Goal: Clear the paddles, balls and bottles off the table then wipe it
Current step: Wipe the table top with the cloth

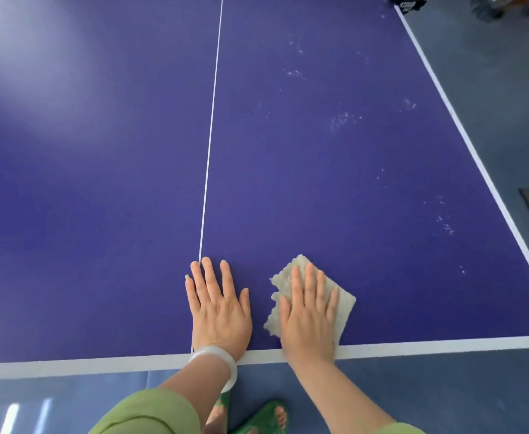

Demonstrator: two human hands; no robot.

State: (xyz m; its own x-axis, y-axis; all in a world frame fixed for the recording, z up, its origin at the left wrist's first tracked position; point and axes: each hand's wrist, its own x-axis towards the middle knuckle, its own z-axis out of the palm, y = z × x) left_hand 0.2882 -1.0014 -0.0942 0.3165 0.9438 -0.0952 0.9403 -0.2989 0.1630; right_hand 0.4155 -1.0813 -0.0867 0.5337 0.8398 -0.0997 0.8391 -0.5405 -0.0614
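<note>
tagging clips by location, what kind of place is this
Most likely an indoor games or sports room: a blue table tennis table with a white centre line and white edge stripe, on smooth grey-blue flooring.

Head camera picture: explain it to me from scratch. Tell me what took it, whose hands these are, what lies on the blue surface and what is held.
There is no machine here. A person wears one wide-angle camera on the head, looking forward and down, so you see their own hands from above. The blue surface is a table-tennis table with a white centre line. The left hand, with a pale bracelet on its wrist, rests flat on the table. The right hand presses flat on a pale cloth by the near edge; nothing is gripped. No paddles, balls or bottles show on the part in view. White specks lie scattered on its right half.
</note>
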